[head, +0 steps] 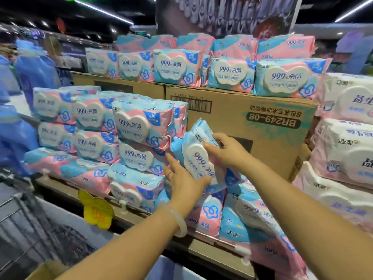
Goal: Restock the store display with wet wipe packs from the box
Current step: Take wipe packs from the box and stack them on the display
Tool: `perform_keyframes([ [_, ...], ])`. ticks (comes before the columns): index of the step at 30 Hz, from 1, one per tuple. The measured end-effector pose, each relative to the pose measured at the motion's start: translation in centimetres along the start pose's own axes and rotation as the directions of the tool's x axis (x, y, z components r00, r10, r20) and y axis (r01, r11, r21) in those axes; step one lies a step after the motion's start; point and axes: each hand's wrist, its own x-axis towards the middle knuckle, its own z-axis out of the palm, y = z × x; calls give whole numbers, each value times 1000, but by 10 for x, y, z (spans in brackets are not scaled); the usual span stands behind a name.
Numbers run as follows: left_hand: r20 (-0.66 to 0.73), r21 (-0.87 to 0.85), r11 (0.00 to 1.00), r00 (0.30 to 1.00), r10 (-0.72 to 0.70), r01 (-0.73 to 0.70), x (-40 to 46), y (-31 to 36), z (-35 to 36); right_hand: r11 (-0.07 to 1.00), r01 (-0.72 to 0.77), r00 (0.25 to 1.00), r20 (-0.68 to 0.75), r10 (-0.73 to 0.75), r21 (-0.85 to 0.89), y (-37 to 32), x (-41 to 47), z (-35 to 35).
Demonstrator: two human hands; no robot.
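From the head camera, the left hand (182, 179) cupped the tilted wet wipe pack (201, 158) from below, fingers spread, while the right hand (226, 150) pinched its top edge. The pack sat against the right side of the stacked packs (141, 136), near the display shelf's front edge (129, 215). Being tilted and resting on uneven loose packs (248, 215), it would likely slide forward once released, or nudge the stack askew.
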Motion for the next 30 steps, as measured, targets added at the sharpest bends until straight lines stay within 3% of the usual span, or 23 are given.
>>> perform_keyframes([
  [4, 66, 279, 912, 953, 296, -302, 14, -10, -15, 999, -29, 989, 147, 25, 24, 31, -18, -9],
  [6, 127, 324, 846, 906, 404, -423, 24, -7, -21, 992, -103, 962, 261, 81, 71, 43, -30, -18],
  [8, 206, 343, 797, 867, 453, -498, 35, 0, -23, 962, -221, 943, 288, 169, 161, 57, -39, -14],
  [10, 209, 321, 819, 879, 430, -477, 42, 8, -24, 940, -261, 955, 199, 218, 219, 69, -45, -1],
  [15, 52, 178, 880, 897, 439, -441, 30, 10, -18, 954, -170, 983, -22, 181, 247, 64, -44, -12],
  [18, 2, 93, 944, 948, 319, -318, 27, 0, -10, 972, -133, 983, -101, 155, 193, 59, -41, -25],
  [20, 56, 122, 963, 970, 236, -241, 26, -8, -8, 941, -195, 973, -67, 221, 275, 62, -42, -20],
  [23, 115, 277, 927, 967, 229, -253, 21, -12, -6, 874, -317, 946, 61, 317, 368, 71, -52, -3],
  [27, 170, 472, 814, 941, 294, -339, 18, -5, -4, 928, -199, 976, 145, 160, 314, 65, -56, 13],
  [30, 240, 574, 676, 884, 400, -462, 32, -6, -12, 961, -180, 982, 104, 161, 212, 53, -48, 25],
])
